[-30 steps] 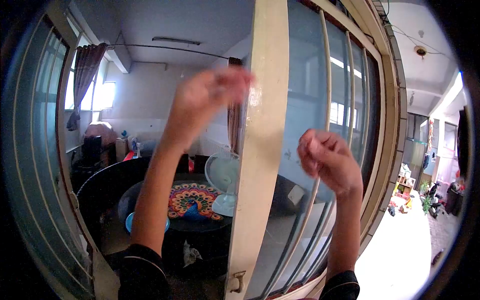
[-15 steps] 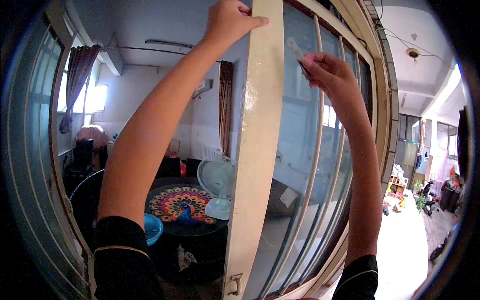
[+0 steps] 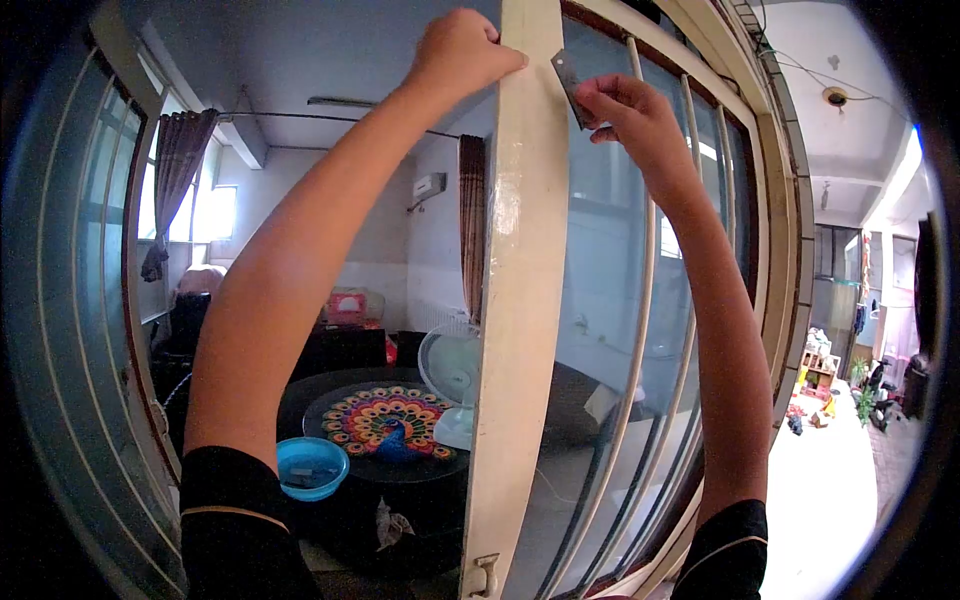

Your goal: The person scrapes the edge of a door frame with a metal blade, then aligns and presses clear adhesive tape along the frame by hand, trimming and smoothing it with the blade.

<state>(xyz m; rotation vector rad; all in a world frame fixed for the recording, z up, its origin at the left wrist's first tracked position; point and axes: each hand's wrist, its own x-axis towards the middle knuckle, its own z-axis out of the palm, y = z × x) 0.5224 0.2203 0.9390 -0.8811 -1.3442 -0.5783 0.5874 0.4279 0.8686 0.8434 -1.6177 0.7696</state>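
One left hand clasps one cream frame, one right hand pinches one grey strip between fingers.

Well below the left fingers, a black table bears a peacock picture beside a pale fan. A blue basin sits lower left of them; a brown curtain and an air conditioner hang beneath.

One wide-angle camera, worn on the person's head, faces forward from between two raised bare forearms, close to a glossy cream-painted upright frame edge. Left of it, the view reaches into a dim, pale-walled room; right, a brightly lit area.
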